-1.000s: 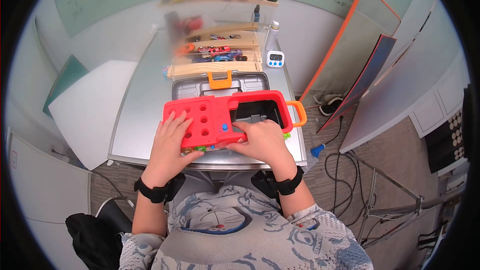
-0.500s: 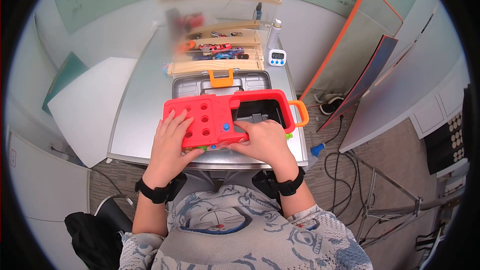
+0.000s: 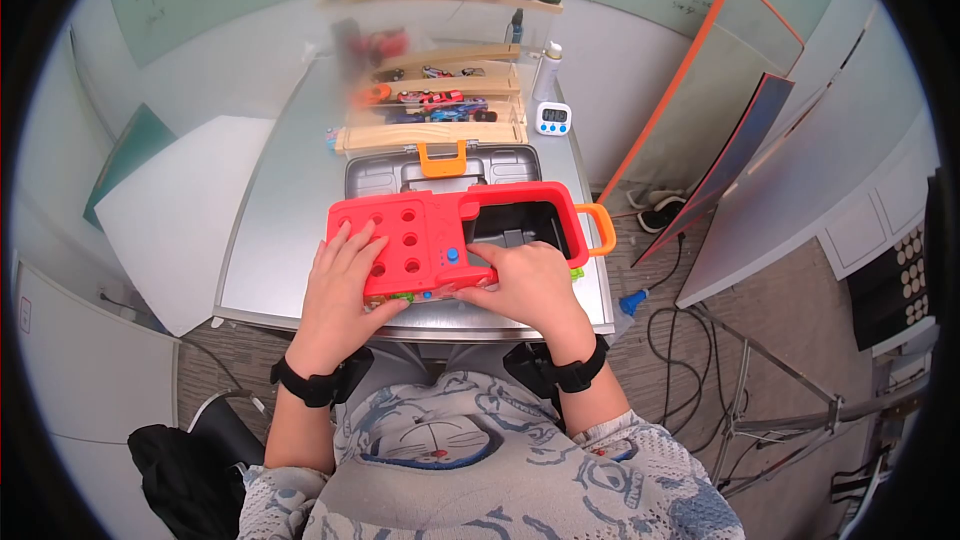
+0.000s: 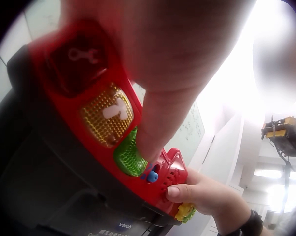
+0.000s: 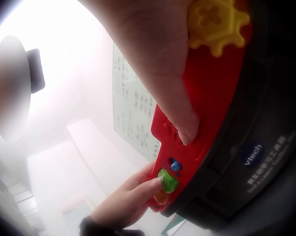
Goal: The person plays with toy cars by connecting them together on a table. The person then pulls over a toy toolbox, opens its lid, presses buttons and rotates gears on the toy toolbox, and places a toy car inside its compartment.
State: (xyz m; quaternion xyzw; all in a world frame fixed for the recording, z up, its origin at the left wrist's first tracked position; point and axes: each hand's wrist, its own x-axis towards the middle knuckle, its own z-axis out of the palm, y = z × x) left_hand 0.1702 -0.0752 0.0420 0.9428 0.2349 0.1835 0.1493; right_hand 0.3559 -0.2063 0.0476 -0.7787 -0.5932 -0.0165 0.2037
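A toy toolbox (image 3: pixel 430 210) with a red top sits on the table before me, its grey lid (image 3: pixel 520 162) folded open behind. My left hand (image 3: pixel 340 278) rests spread over the panel with round holes. Its thumb presses on a green button (image 4: pixel 129 158) on the front face, as the left wrist view shows. With fingers over the front rim of the black compartment (image 3: pixel 535 219) and thumb on the red front, my right hand (image 3: pixel 530 285) grips the toolbox. A blue knob (image 4: pixel 153 177) lies between the two thumbs. On the front's right end is a yellow gear (image 5: pixel 219 24).
Behind the toolbox stands a wooden rack (image 3: pixel 430 133) of toy cars. A white timer (image 3: pixel 553 119) and a white bottle (image 3: pixel 547 72) are at its right. An orange handle (image 3: pixel 604 230) juts out near the table's right edge. Cables (image 3: pixel 655 340) lie on the floor.
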